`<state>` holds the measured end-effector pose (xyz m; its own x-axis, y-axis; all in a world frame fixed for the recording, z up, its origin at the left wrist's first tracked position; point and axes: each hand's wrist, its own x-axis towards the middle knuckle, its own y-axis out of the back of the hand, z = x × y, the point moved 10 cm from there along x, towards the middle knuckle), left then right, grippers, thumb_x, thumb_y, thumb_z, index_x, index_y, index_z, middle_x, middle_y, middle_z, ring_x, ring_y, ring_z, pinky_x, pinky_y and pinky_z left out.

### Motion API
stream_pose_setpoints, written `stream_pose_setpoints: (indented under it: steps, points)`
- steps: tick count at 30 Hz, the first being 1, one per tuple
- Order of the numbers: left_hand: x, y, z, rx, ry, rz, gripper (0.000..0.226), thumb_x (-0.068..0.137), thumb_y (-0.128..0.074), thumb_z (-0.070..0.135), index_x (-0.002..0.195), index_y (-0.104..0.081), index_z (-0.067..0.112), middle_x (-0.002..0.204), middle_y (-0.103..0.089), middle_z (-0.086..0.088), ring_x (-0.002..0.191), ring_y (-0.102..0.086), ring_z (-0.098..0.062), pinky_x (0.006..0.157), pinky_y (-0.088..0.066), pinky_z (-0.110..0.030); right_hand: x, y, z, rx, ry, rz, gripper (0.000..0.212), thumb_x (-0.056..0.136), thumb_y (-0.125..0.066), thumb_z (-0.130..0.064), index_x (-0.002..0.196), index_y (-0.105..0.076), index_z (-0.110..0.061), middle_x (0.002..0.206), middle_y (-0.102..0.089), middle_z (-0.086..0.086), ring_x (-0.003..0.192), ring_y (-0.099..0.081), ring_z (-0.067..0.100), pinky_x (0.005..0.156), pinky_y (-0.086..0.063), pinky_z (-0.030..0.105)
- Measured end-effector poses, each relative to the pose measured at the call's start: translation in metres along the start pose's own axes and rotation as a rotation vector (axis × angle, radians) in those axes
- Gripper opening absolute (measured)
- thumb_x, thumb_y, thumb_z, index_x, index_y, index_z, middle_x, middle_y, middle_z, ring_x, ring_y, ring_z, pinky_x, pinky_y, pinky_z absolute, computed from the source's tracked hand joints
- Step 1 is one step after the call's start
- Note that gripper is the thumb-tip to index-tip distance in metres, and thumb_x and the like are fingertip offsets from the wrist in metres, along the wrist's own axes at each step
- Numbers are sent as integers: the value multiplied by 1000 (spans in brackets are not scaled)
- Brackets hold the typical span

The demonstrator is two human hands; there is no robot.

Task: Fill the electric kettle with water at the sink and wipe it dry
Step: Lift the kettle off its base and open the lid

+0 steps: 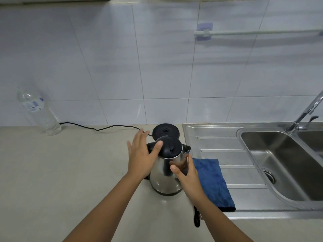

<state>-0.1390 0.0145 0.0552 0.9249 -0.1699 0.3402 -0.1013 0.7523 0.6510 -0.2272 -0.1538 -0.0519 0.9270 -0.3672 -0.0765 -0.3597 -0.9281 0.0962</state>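
Observation:
A steel electric kettle (163, 173) with a black lid stands on the beige counter, its lid down. Behind it lies its round black base (166, 131), with a cord running left. My left hand (142, 157) is spread over the kettle's handle side, thumb resting on the lid, fingers apart. My right hand (187, 173) presses against the kettle's right side below the spout. A blue cloth (214, 182) lies just right of the kettle across the drainboard edge. The steel sink (279, 159) and tap (309, 109) are at the right.
A clear plastic bottle (37, 110) stands at the back left against the tiled wall. A rail (253, 33) is fixed on the wall above the sink. The ribbed drainboard (218, 142) lies between kettle and basin. A black strap (196, 218) lies near my right forearm.

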Motion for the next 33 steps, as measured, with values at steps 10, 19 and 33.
stream_pose_setpoints:
  steps: [10,19,33]
  points:
    - [18,-53,38,426,-175,-313,92,80,-19,79,152,-24,22,162,-18,-1,149,-12,-16,118,1,-38,10,0,17,-70,3,-11,87,59,-78,-77,119,-16,-87,113,-46,-59,106,-44,-33,73,-42,-3]
    - [17,-46,46,361,-210,-214,59,92,-38,51,140,-45,18,140,-55,-1,126,-49,-22,109,-31,-37,14,1,31,-120,20,41,98,61,-76,-79,143,-25,-64,120,-50,-52,112,-49,-26,82,-41,7]
    - [15,-33,37,32,-82,-247,89,73,-31,85,143,-36,30,143,-50,5,128,-44,-22,104,-36,-39,16,0,36,-118,27,-13,94,63,-79,-76,140,-25,-70,126,-59,-35,121,-53,-6,96,-44,24]
